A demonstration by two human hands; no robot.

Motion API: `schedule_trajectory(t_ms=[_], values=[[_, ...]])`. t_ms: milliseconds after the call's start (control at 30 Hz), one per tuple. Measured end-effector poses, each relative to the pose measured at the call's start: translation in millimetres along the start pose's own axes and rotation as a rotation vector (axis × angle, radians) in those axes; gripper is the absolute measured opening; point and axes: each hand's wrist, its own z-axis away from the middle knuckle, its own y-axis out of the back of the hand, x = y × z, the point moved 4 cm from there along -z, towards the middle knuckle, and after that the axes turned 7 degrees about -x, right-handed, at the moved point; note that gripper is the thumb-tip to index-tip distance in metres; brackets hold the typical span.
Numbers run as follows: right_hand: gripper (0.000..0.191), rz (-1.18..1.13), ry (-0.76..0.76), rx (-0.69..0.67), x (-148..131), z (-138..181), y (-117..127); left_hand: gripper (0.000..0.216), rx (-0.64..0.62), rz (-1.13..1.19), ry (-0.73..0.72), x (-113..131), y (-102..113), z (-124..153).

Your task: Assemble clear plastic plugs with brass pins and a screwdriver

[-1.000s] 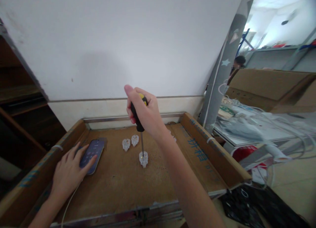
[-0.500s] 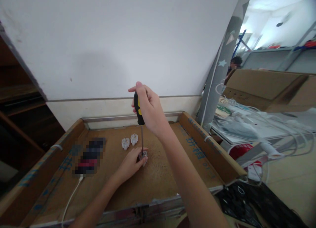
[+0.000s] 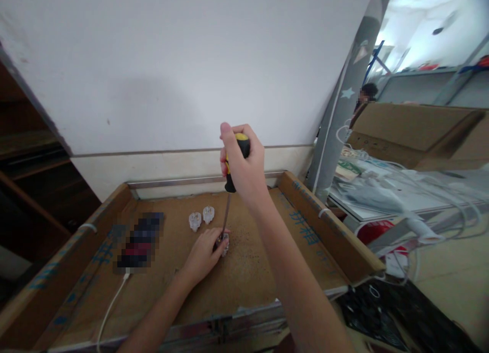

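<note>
My right hand (image 3: 246,162) is wrapped round the yellow and black handle of a screwdriver (image 3: 228,210), raised above the cardboard surface. The shaft slants down, its lower end at a small clear plug (image 3: 225,245). Against the cardboard, my left hand (image 3: 206,248) grips that plug between thumb and fingers, covering part of it. The screwdriver's very tip is hard to make out there. Just beyond my left hand lie two similar clear plugs (image 3: 194,221) with metal pins, side by side and touched by neither hand.
Raised cardboard edges (image 3: 332,231) border the work surface (image 3: 252,281). On the left lies a pixelated phone-like object (image 3: 140,241) with a white cable (image 3: 110,307). A wall (image 3: 191,78) stands behind. To the right are a cluttered white table (image 3: 367,205), a large box (image 3: 408,134) and a person (image 3: 367,94).
My right hand has shifted right, and the screwdriver has gone from nearly upright to tilted, its handle leaning right. My left hand still holds the plug in about the same place.
</note>
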Motion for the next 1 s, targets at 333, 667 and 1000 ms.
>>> schedule_trajectory(t_ms=[333,667,1000], values=[[0.027,0.003,-0.037,-0.18,-3,-3,-3,0.026,-0.007,-0.012,0.006,1,1,1],[0.019,0.088,0.085,-0.175,-14,7,-5,0.03,0.046,-0.018,0.041,-2,1,-1],[0.021,0.073,0.049,-0.085,-14,10,6,0.031,0.034,-0.113,0.022,1,4,2]])
